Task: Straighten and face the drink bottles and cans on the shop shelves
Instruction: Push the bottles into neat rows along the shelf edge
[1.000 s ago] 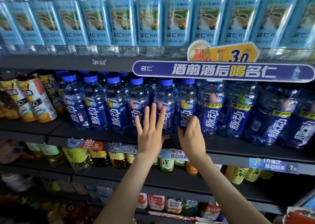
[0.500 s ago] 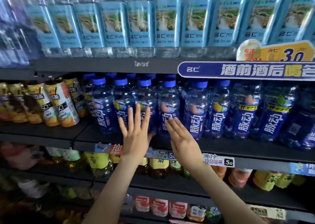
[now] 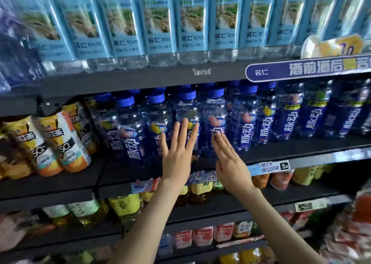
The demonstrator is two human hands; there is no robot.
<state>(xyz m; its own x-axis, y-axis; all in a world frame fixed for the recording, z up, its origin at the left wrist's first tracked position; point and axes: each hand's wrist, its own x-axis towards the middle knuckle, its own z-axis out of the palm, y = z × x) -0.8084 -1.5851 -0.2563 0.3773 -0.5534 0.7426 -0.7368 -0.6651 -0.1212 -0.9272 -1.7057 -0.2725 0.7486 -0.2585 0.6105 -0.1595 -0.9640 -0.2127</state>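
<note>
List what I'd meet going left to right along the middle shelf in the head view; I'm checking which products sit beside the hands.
Orange juice bottles → front blue-capped bottle → left hand → right hand → larger dark-blue bottles at the far right.

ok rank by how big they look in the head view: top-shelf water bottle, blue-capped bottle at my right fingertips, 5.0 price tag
1. top-shelf water bottle, even cut off by the frame
2. blue-capped bottle
3. 5.0 price tag
</note>
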